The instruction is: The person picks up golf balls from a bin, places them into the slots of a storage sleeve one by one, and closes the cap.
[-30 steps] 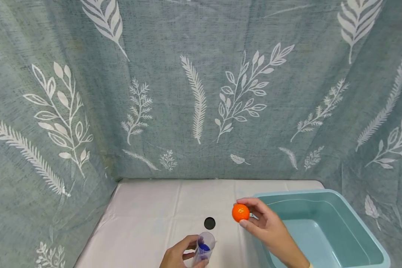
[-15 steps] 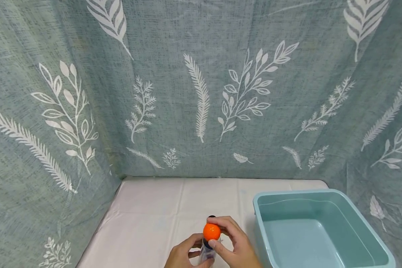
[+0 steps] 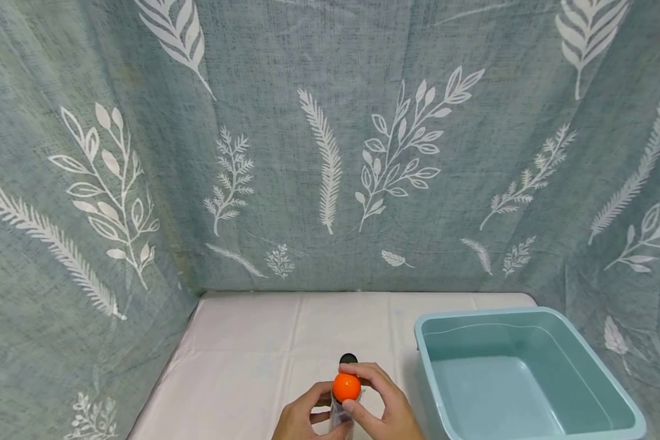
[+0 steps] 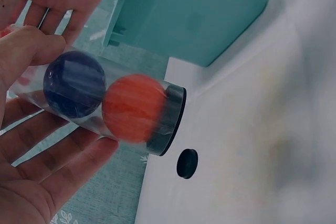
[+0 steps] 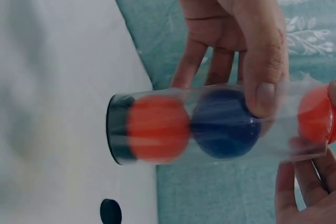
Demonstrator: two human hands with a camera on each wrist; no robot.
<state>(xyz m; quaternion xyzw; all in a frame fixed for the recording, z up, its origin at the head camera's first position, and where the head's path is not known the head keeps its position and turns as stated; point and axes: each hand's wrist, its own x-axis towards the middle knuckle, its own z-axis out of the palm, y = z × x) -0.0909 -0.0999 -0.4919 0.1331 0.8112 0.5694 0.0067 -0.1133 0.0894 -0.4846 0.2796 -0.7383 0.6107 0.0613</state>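
My left hand (image 3: 302,414) grips a clear plastic tube (image 5: 281,121) round its side, thumb on one face and fingers on the other. Inside, an orange ball (image 4: 134,108) lies against the tube's black end cap (image 4: 170,119), with a dark blue ball (image 4: 74,84) beside it. At the tube's mouth, my right hand (image 3: 387,406) pinches a second orange ball (image 3: 346,387) between thumb and fingers. The right wrist view shows this ball partly within the mouth, apart from the blue one. A loose black cap (image 3: 349,359) lies on the table just beyond the hands.
A light teal plastic bin (image 3: 430,373) stands on the right of the white-covered table (image 3: 242,366), close to my right hand. Grey-green cloth (image 3: 286,183) with white leaf prints hangs behind and at both sides.
My right hand has brought the orange ball leftward from beside the bin to the tube's mouth, then slightly lower. My left hand keeps its grip on the tube, which has barely shifted.
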